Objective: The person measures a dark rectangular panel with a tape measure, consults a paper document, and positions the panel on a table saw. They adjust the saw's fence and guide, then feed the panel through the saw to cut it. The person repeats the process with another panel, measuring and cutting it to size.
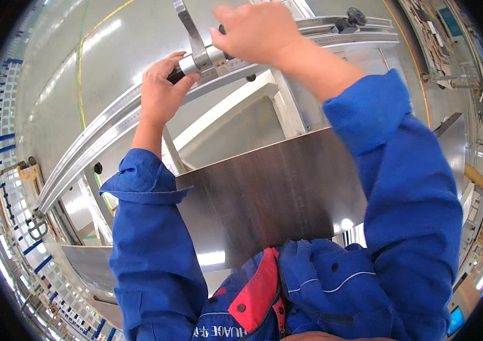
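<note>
A silver cylindrical fitting (203, 58) with dark ends sits on a metal rail with a printed scale (227, 72), near the top middle. From it a flat metal arm (189, 25) points up and away. My left hand (165, 85) closes around the fitting's dark left end, thumb on the near side, fingers over the far side. My right hand (261, 34) is curled just right of the fitting, slightly smeared by motion. A bit of something dark shows at its fingertips, but most of what it holds is hidden.
The long double rail (91, 142) runs across a white metal frame (227, 111), with a black knob (356, 17) at its right end. A dark, shiny panel (270, 199) lies between my arms. Stacked boards (426, 34) stand at the far right, beyond the grey floor (122, 51).
</note>
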{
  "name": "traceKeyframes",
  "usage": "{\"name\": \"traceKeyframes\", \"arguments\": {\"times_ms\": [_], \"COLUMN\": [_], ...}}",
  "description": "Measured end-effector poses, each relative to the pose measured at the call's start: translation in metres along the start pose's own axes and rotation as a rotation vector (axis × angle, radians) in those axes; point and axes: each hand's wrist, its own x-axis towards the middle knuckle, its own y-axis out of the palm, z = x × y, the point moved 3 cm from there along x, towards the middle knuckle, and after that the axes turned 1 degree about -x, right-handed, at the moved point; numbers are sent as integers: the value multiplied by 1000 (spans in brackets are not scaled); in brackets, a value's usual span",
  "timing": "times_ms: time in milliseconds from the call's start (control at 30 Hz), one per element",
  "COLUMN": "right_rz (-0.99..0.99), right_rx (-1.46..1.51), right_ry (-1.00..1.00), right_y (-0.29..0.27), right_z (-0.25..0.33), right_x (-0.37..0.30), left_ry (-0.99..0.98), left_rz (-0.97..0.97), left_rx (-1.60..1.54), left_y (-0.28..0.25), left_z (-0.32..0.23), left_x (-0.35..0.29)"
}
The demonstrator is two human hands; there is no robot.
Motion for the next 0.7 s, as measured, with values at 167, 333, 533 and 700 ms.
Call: {"name": "traceKeyframes", "arguments": {"times_ms": [167, 333, 533, 700], "right_rz": [-175, -478, -248, -206], "right_rx": [-88, 120, 191, 100], "right_ry": [27, 153, 422, 544], "right_y": [5, -10, 12, 22], "right_z": [14, 43, 53, 77], "right_x": [-4, -116, -398, -501], "left_ry": [-227, -405, -484, -220], "left_rz": [-37, -386, -136, -168], "left_rx": [-722, -779, -886, -706], "left_y": [0, -10, 25, 64], "left_z": [-63, -130, -135, -128], "left_x": [47, 33, -73, -99]}}
